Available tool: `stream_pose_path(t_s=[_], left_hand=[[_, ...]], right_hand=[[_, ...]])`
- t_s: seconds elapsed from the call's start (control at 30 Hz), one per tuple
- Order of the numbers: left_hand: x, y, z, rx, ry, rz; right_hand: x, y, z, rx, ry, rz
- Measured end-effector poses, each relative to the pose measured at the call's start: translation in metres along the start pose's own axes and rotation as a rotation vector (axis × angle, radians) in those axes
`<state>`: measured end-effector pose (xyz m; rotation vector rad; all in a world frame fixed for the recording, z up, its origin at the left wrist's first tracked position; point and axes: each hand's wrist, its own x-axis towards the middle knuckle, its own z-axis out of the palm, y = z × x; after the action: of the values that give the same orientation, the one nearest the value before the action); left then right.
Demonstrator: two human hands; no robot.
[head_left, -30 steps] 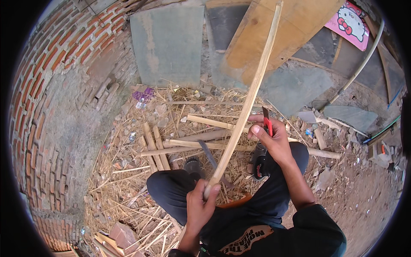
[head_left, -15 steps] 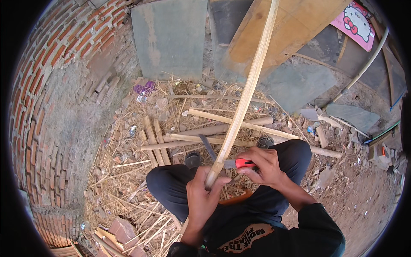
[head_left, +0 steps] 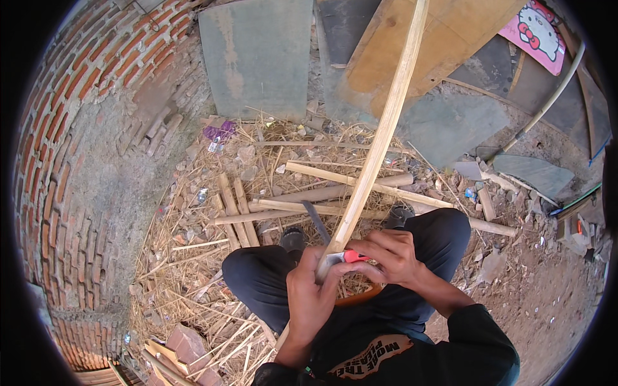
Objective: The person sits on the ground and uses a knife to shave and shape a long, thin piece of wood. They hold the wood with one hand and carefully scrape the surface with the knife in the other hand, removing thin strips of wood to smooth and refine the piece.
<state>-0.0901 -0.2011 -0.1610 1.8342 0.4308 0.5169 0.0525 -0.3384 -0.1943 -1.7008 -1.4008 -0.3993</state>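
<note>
A long split-bamboo strip (head_left: 376, 151) runs from between my legs up past the top edge of the view. My left hand (head_left: 309, 286) is wrapped round its lower part, with the thumb pointing toward the blade. In my right hand (head_left: 393, 257) is a red utility knife (head_left: 354, 257), its metal blade lying against the strip just by the left thumb. Part of the blade is hidden by the fingers. Beyond my hands, a dark, narrow, flat blade-like piece (head_left: 315, 220) slants between my feet; its lower end is covered.
Bamboo poles (head_left: 309, 197) and short split pieces (head_left: 230, 209) lie over straw and rubble ahead. A brick wall (head_left: 71, 161) rises at left. Grey sheets (head_left: 257, 61) and a brown board (head_left: 444, 45) lean at the back. A curved orange-brown object (head_left: 360, 296) shows below my hands.
My right hand has moved left with the utility knife, bringing its red body close to the strip and my left thumb. The strip's top leans slightly further right.
</note>
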Motion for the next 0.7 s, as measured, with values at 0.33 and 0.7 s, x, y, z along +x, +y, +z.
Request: stream_pose_path(t_s=[0.33,0.7], left_hand=[[0.003,-0.007,0.0,-0.031,-0.04,0.002],[0.002,0.005,-0.001,0.022,-0.025,-0.049]], right_hand=[[0.006,-0.002,-0.004,-0.083,0.046,0.011],[0.011,-0.003,-0.014,-0.145,0.003,-0.008]])
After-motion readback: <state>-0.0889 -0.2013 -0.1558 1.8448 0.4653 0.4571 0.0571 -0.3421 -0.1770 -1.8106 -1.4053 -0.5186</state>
